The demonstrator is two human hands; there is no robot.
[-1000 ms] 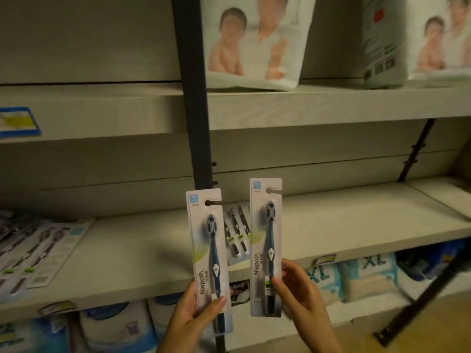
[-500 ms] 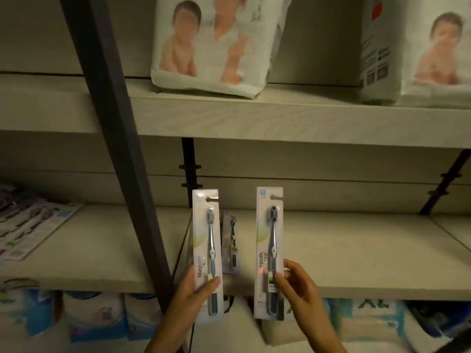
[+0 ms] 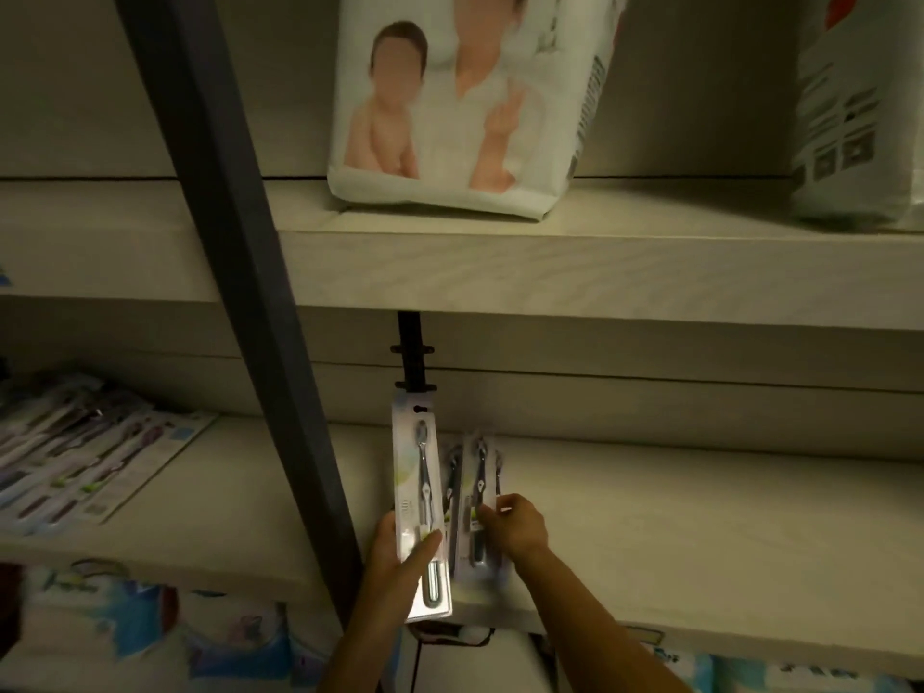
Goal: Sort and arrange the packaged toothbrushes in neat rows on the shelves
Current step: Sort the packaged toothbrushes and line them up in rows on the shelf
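Hands: two, left hand (image 3: 395,557) and right hand (image 3: 515,527).
Packaged toothbrushes held: two single-brush cards, one per hand: left card (image 3: 420,482), right card (image 3: 477,492).
Packaged toothbrushes lying on the middle shelf (image 3: 700,542): one partly covered pack (image 3: 452,485) behind the held cards; one fanned heap (image 3: 85,452) at far left, overlapping, count unreadable.
Nappy bags on the upper shelf (image 3: 550,272): two, centre bag (image 3: 470,107) and right bag (image 3: 860,107).
Shelf levels: two.
Dark uprights: two, front post (image 3: 240,292) and slotted back rail (image 3: 412,352).
Soft packs (image 3: 125,627) below: several, too blurred to count.

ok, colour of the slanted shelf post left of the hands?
The post is dark grey, near black; head view.
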